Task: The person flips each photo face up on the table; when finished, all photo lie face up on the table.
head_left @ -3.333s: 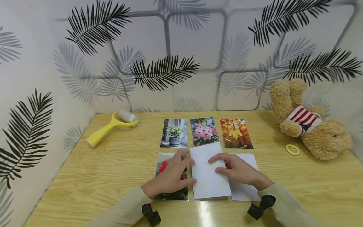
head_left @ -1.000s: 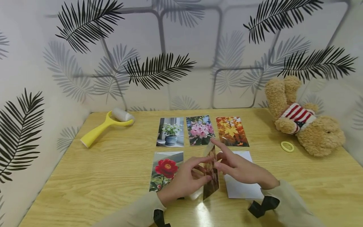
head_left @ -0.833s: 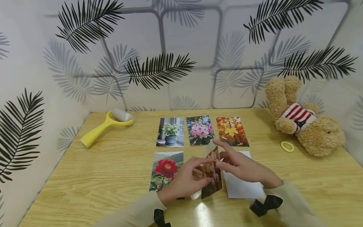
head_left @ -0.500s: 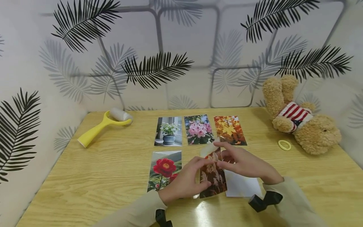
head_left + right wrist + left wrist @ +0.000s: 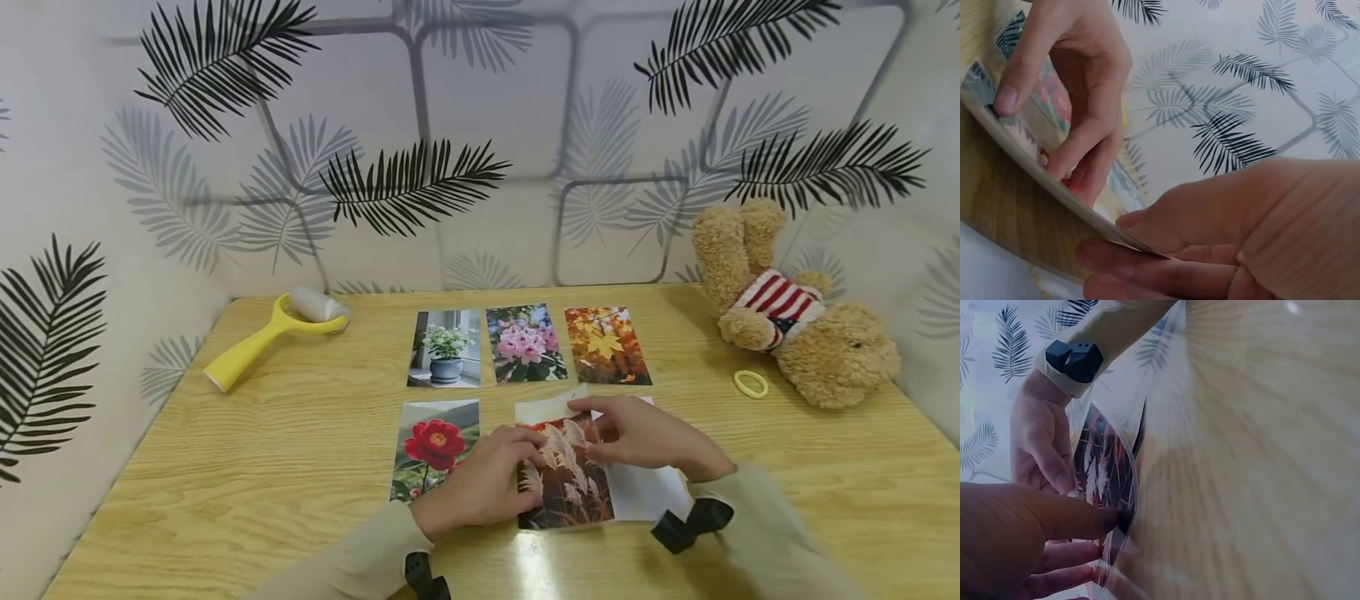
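Near the front edge of the counter (image 5: 262,467), at its middle, both hands hold a grass photo (image 5: 566,479) face up, tilted just off the wood. The left hand (image 5: 480,487) pinches its left edge, thumb on the picture side; the right hand (image 5: 648,437) pinches its far right part. It partly covers a white sheet (image 5: 648,496). A red flower photo (image 5: 435,446) lies just left. Three more photos (image 5: 528,346) line up behind, a yellow roller (image 5: 258,346) toward the back left corner, a teddy bear (image 5: 810,329) at the right edge.
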The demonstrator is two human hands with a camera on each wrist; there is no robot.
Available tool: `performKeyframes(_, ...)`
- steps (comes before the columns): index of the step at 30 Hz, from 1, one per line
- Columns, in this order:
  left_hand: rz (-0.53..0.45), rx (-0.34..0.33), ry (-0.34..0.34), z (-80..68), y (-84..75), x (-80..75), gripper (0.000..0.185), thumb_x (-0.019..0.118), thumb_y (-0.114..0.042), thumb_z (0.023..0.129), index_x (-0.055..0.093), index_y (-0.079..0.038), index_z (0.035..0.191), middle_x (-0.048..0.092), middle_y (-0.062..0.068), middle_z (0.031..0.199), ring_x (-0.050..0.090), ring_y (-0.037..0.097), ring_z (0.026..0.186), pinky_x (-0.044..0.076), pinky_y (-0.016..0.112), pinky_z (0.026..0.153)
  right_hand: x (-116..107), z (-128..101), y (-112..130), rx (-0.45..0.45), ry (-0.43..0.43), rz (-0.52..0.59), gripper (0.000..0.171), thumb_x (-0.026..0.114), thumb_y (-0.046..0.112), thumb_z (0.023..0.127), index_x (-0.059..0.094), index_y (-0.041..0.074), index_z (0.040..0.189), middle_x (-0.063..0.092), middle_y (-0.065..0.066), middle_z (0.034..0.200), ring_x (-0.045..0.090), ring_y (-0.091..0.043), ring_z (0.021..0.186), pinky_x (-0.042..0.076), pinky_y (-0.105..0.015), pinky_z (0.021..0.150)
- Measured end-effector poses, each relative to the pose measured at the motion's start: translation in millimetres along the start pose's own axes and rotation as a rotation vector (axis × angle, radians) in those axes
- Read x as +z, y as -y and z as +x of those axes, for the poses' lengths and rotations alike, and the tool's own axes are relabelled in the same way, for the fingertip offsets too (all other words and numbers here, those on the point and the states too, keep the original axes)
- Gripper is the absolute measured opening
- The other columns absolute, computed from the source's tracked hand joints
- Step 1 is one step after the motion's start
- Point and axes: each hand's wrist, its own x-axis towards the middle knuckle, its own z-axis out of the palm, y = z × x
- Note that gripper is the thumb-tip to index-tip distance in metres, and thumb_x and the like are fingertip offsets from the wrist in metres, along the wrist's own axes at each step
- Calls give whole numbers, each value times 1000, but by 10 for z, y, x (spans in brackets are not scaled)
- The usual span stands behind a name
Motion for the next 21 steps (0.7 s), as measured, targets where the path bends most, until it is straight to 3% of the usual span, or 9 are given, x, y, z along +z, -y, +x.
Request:
performKeyframes(3,14,0,30,-13,44,-41,22,69,-25,81,68,-17,101,53,-3,130,46,16,120,36,43,101,45,42,-33,15,-8,-21,58,65,9,83,42,-6,134,48,5,69,45,-1,55,38,-19,49)
performKeyframes(12,78,20,142,-44,210,-243,31,72,-27,80,67,-19,109,51,-3,133,44,20,124,32,49,100,162,195,-15,28,-31,-88,58,66,10,80,46,-2,133,42,8,51,38,-3,45,34,-19,46)
performKeyframes(21,56,36,170,-77,303,-288,33,67,-25,84,62,-19,116,45,-1,138,37,22,129,27,51,102,195,303,4,68,-51,-153,55,67,11,79,49,1,131,43,7,52,36,-5,45,30,-20,48)
